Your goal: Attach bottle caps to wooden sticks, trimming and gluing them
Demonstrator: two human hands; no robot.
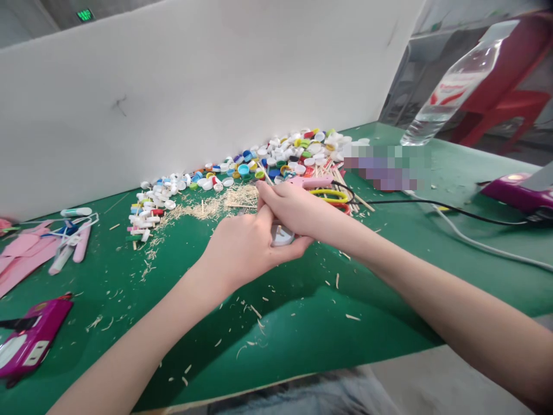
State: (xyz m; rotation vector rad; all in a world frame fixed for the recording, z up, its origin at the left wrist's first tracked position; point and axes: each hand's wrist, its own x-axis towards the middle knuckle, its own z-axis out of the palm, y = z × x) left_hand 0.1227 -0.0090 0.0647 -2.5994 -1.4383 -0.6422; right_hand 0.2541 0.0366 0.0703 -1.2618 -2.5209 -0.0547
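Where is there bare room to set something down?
Right side of the green table: a mostly bare patch between the bottle, black cable and purple device; a narrower strip between white cable and right forearm. Crowded beyond left hand and right hand: bottle caps, sticks, shavings.

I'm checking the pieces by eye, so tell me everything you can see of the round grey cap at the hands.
The cap is round and pale grey, plastic by its look, with a short, pale, wooden-looking stub near its middle. The left hand holds it, the thumb along its near edge. Its far part is hidden by the hands; whether the right hand touches it cannot be told.
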